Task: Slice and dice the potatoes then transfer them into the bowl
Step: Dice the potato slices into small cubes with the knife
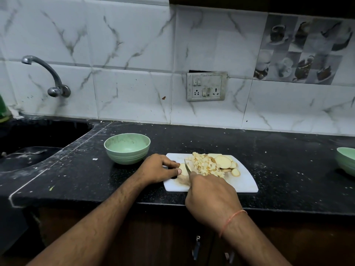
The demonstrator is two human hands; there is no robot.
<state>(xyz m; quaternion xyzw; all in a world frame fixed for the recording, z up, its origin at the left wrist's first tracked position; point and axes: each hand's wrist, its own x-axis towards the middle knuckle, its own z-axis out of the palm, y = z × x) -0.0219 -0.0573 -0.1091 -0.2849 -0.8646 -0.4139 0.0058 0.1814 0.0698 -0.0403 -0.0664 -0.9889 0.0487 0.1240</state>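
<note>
The potato piece (182, 169) being cut sits at the left end of the white cutting board (244, 184), just below the middle of the frame. The left hand (156, 168) pins it down with thumb and fingertips curled right onto it, and the knife blade (187, 166) is down on it just beside that thumb. Honestly that's the scary bit: one slip on a wet piece and the edge goes into the thumb. The right hand (210, 194) is wrapped tight around the knife handle, which I can't actually see.

Just right of the blade there's a heap of diced bits (204, 166), with round slices (222, 162) still waiting behind it. The pile is crowding the cutting spot, so cubes could get shoved off onto the black counter (288, 160).

The green bowl (127, 148) sits upper left of the board, looks empty, so nothing's moved over yet. A second green bowl (346, 161) peeks in at the right edge.
</note>
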